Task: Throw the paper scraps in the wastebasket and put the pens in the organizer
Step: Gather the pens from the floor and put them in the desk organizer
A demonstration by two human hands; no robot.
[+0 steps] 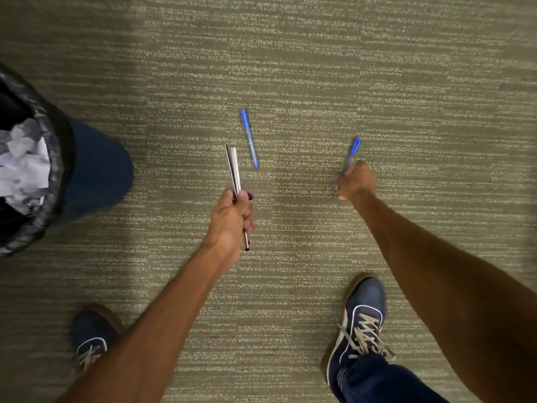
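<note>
My left hand [232, 213] is closed around a silver pen and a thin dark pen [234, 168], whose ends stick out above and below the fist. A blue-capped clear pen [249, 138] lies loose on the carpet just beyond and right of that hand. My right hand [355, 180] is low at the carpet, fingers closed on a second blue-capped pen [352, 155] that points up and away. The dark blue wastebasket [87, 173] with a black liner stands at the left edge, with crumpled white paper scraps [24, 164] inside. No organizer is in view.
Grey-green striped carpet [319, 68] covers the whole floor. My two dark blue sneakers [360, 324] stand at the bottom of the view, one under each arm.
</note>
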